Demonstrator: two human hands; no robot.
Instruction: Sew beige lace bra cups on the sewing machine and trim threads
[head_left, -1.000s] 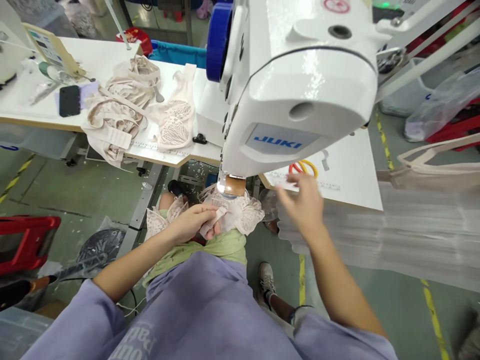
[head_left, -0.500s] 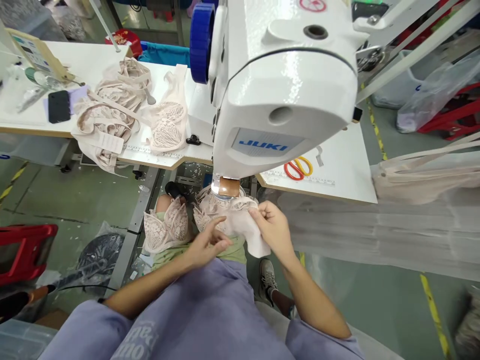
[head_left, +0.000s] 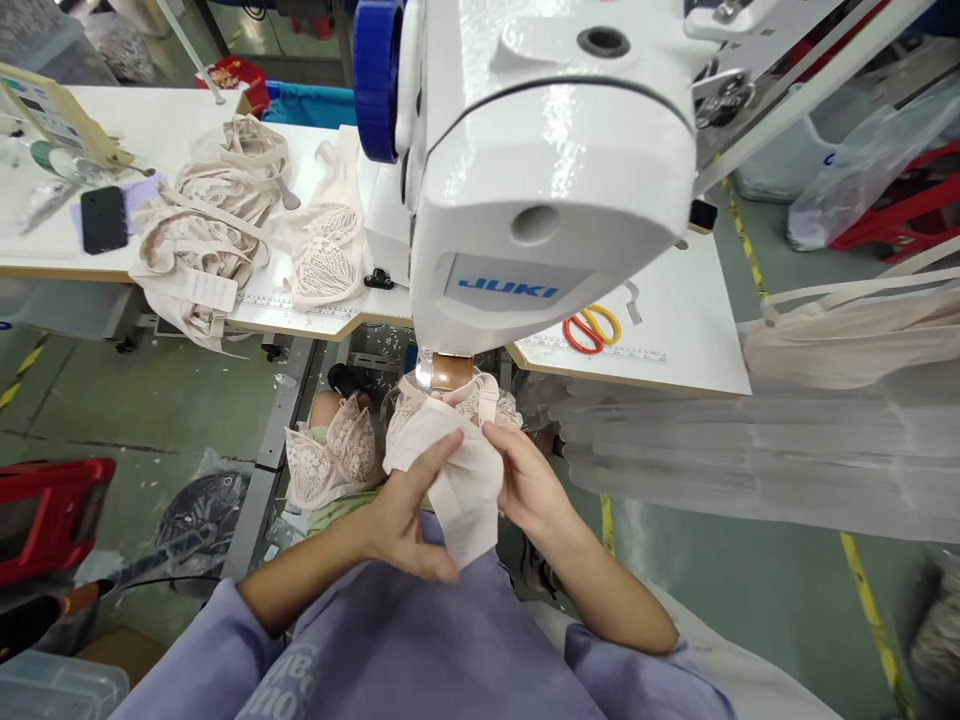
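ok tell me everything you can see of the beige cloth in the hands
The cloth is pale pinkish beige, plain, smooth and soft-looking, bent into loose folds, with a strap-like band along its upper right edge. It is held up over the lap, just below the head of the sewing machine. The left hand lies over its front with fingers spread, and the right hand pinches its right edge. Its top runs into matching lace at the machine's foot, and its lower end hangs free.
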